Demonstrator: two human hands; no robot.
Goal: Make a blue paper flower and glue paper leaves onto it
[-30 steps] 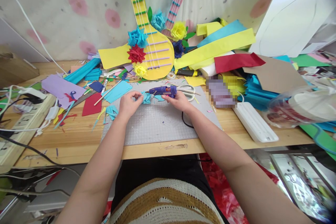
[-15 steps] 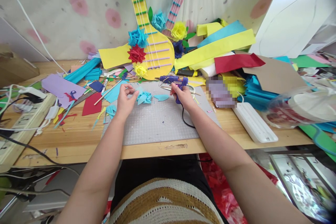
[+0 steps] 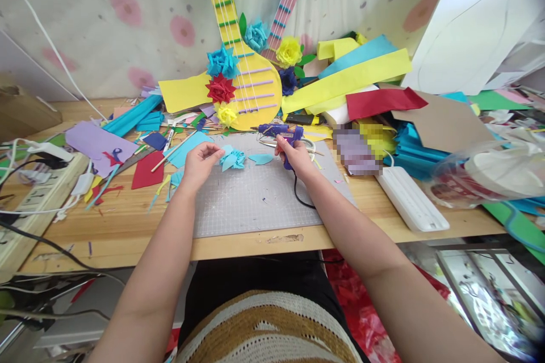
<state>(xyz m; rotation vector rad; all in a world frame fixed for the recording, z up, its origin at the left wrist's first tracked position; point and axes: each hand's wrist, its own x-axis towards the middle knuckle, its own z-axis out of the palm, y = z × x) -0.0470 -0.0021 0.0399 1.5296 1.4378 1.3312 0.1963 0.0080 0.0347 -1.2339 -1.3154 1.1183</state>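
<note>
My left hand [image 3: 203,163] has thumb and fingers pinched together at the left edge of a light-blue paper flower [image 3: 233,159]. The flower sits over the grey cutting mat [image 3: 255,204], its layered petals pointing outward. My right hand [image 3: 297,160] is wrapped round the handle of a purple-blue hot glue gun [image 3: 276,129], whose nozzle points left. Its black cord [image 3: 300,199] drops below the hand onto the mat. Between my hands lies a single light-blue paper petal [image 3: 260,159]. Scissors [image 3: 313,146] lie partly hidden behind the gun and my right hand.
A yellow paper guitar [image 3: 259,88] with paper flowers leans at the back. Coloured paper strips [image 3: 349,82] pile up behind on the right. A white power strip [image 3: 413,198] lies right of the mat; another socket strip [image 3: 42,204] and cables are left. A wooden stick [image 3: 170,153] lies among scraps.
The fingers of my left hand have closed in and lowered slightly at the flower. My right hand keeps its grip on the glue gun, nearly still. The view has shifted a little.
</note>
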